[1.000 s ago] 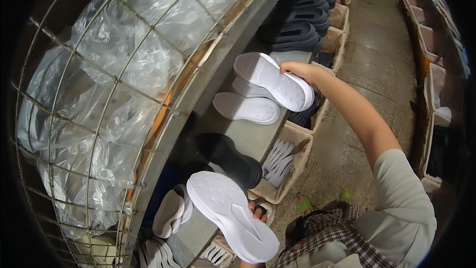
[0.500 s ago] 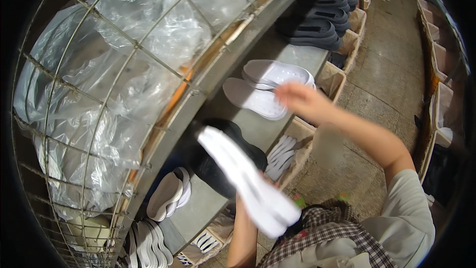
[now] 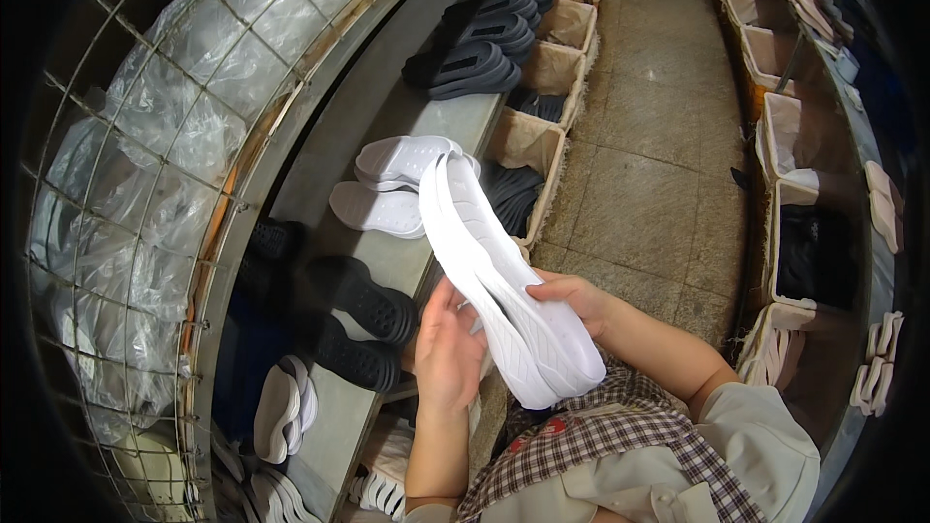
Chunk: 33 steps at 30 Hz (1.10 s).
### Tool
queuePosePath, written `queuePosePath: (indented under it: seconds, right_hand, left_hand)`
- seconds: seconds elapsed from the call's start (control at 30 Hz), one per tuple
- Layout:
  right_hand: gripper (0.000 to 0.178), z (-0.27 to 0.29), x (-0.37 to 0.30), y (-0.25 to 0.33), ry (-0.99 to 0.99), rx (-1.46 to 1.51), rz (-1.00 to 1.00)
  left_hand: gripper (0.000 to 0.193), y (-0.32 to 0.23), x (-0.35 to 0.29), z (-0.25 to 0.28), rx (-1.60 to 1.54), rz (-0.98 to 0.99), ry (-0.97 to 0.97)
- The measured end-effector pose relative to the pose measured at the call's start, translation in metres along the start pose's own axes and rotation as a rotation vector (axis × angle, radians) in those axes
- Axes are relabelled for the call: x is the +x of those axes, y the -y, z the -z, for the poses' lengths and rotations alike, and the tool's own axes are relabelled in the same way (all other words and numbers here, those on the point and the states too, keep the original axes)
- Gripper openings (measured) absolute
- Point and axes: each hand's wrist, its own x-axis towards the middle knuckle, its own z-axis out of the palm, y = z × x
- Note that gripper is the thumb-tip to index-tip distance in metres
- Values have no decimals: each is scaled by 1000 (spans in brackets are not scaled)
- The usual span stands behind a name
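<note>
A pair of white shoe soles point(image 3: 480, 261), pressed together side by side, is tilted up in front of me between my two hands. My right hand point(image 3: 578, 302) grips them from the right, its thumb on the upper edge. From the left and below, my left hand point(image 3: 449, 353) bears against the soles, with some of its fingers hidden behind them. Another two white soles point(image 3: 376, 207) lie on the grey shelf point(image 3: 329, 441) just beyond, partly covered by the held pair. Nearer on the shelf are dark soles with holes point(image 3: 358, 356), beside my left hand.
Stacked dark soles point(image 3: 470, 68) stand farther along the shelf. Lined bins point(image 3: 557, 150) line its right side, some holding soles. Wire mesh with clear plastic bags point(image 3: 165, 155) rises at left. Across the concrete aisle point(image 3: 649, 174) runs another row of bins point(image 3: 775, 140).
My right hand has come back from the white soles on the shelf and taken hold of the pair that my left hand held. The view has shifted toward the aisle.
</note>
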Motion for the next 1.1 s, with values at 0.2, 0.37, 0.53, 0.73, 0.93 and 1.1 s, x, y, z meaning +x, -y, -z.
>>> queuePosePath:
  seconds: [0.2,0.37,0.53,0.73,0.93,1.1]
  right_hand:
    - [56,2,-19,-4,70,52,17]
    - [51,13,-30,-10,35,131,-56]
    - [53,16,-44,-5,-18,72,-41]
    - [69,9,-81,26,-251,-755,-140]
    - [63,26,-112,17,-219,-984,-463]
    - [75,35,-179,12,-234,-247,41]
  left_hand:
    - [68,5,-7,-13,84,-50,78]
    - [68,13,-11,-14,50,-33,65]
    - [71,22,-15,-17,209,-45,86]
    - [86,17,7,-48,1500,-793,419]
    - [97,88,65,-74,1482,298,1355]
    - [75,128,82,-51,996,639,1458]
